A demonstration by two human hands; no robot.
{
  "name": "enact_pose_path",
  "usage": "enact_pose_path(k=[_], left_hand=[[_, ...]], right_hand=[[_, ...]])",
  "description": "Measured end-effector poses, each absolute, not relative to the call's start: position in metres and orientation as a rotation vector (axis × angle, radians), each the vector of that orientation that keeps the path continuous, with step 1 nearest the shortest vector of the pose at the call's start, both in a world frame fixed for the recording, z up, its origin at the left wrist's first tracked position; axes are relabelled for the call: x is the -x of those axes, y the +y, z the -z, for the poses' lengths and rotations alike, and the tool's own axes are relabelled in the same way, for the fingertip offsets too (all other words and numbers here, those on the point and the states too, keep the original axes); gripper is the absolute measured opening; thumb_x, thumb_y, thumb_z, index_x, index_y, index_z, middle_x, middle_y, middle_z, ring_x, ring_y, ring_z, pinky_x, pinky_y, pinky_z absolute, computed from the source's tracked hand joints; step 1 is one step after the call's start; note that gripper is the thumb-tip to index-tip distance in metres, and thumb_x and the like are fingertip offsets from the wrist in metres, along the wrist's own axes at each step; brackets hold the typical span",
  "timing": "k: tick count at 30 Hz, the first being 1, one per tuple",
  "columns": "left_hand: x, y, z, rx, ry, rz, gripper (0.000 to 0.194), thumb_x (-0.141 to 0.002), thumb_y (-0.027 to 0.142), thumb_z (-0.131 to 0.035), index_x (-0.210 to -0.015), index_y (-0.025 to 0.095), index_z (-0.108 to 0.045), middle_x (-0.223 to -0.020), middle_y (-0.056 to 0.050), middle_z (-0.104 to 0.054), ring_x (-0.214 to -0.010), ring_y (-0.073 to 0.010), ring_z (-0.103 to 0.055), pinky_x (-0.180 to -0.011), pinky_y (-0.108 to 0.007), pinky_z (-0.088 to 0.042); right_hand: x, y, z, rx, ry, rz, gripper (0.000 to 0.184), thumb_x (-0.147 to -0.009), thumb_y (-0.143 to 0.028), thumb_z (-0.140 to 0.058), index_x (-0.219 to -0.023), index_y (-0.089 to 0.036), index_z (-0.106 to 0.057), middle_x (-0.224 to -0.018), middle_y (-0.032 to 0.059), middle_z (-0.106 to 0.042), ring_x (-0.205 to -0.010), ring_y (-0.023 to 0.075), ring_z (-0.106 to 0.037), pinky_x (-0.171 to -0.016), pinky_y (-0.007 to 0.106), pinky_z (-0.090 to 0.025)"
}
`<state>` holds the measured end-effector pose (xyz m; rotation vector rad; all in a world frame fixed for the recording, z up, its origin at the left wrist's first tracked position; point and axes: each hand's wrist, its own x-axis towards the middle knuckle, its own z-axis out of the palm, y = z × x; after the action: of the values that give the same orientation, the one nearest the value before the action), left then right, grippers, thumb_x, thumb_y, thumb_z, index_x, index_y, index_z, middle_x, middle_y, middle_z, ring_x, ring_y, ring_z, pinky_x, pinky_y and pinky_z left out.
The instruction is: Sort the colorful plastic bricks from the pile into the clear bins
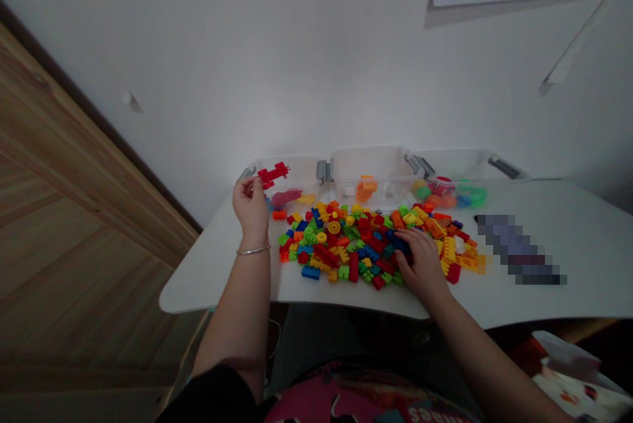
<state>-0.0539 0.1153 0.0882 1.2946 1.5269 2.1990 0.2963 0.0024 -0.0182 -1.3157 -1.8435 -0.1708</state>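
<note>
Left fingers (256, 185) around red piece (271, 176), end hidden

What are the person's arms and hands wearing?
The left hand has no glove, and a thin silvery bangle circles that wrist. A black sleeve shows on the left upper arm. The right hand is bare, with no bangle or sleeve in view.

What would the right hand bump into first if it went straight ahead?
Probably the dark blue piece, right by the fingers of the right hand. I can't tell for sure whether they already touch.
</note>
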Motion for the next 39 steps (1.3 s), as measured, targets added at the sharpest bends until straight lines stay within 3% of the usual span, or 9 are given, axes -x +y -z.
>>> enact_pose_path(k=[5, 13, 23, 29, 34, 39], left_hand=[[0.052, 0.142, -0.112, -1.656, 1.719, -1.947, 0.008, -0.083, 0.024, -0.058, -0.087, 0.018, -0.062, -0.084, -0.001, -0.068, -0.077, -0.0129, -0.065, -0.073, -0.024, -0.052], [0.035, 0.143, -0.121, -2.090, 2.134, -1.152, 0.017, -0.087, 0.030, -0.057, -0.095, 0.023, -0.071, -0.091, -0.004, -0.075, -0.088, -0.0221, -0.068, -0.075, -0.030, -0.047], [0.039, 0.151, -0.110, -2.121, 2.124, -0.810, 0.027, -0.089, 0.032, -0.050, -0.096, 0.024, -0.074, -0.102, -0.004, -0.075, -0.096, -0.0213, -0.066, -0.080, -0.029, -0.046], [0.041, 0.155, -0.108, -2.150, 2.082, -0.808, 0.026, -0.088, 0.030, -0.050, -0.096, 0.024, -0.075, -0.101, -0.005, -0.076, -0.098, -0.0230, -0.067, -0.083, -0.032, -0.048], [0.039, 0.143, -0.103, -2.178, 1.852, -1.155, 0.026, -0.089, 0.026, -0.049, -0.102, 0.023, -0.072, -0.090, -0.004, -0.076, -0.091, -0.0204, -0.069, -0.090, -0.035, -0.048], [0.031, 0.118, -0.104, -2.370, 1.721, -1.362, 0.024, -0.089, 0.024, -0.050, -0.099, 0.021, -0.071, -0.103, -0.006, -0.073, -0.099, -0.0219, -0.066, -0.096, -0.038, -0.046]], right_hand=[[-0.296, 0.002, 0.017, 1.315, -1.841, 0.174, 0.033, -0.090, -0.032, -0.048, -0.119, -0.018, -0.058, -0.119, 0.0117, -0.064, -0.119, 0.0298, -0.051, -0.105, 0.054, -0.038], [-0.302, 0.007, 0.024, 1.301, -1.884, 0.199, 0.035, -0.088, -0.031, -0.052, -0.121, -0.019, -0.057, -0.120, 0.0111, -0.064, -0.122, 0.0302, -0.049, -0.103, 0.053, -0.040], [-0.302, 0.007, 0.024, 1.294, -1.903, 0.215, 0.035, -0.089, -0.031, -0.052, -0.121, -0.018, -0.056, -0.121, 0.0111, -0.063, -0.122, 0.0299, -0.048, -0.103, 0.052, -0.040], [-0.298, 0.004, 0.020, 1.310, -1.845, 0.168, 0.034, -0.090, -0.032, -0.049, -0.119, -0.018, -0.058, -0.119, 0.0122, -0.064, -0.121, 0.0300, -0.049, -0.104, 0.054, -0.039], [-0.300, 0.005, 0.022, 1.301, -1.878, 0.170, 0.036, -0.088, -0.032, -0.051, -0.121, -0.020, -0.058, -0.121, 0.0108, -0.064, -0.122, 0.0304, -0.049, -0.104, 0.055, -0.039], [-0.302, 0.006, 0.024, 1.313, -1.868, 0.161, 0.036, -0.088, -0.031, -0.051, -0.121, -0.020, -0.058, -0.122, 0.0111, -0.063, -0.122, 0.0302, -0.049, -0.105, 0.055, -0.038]])
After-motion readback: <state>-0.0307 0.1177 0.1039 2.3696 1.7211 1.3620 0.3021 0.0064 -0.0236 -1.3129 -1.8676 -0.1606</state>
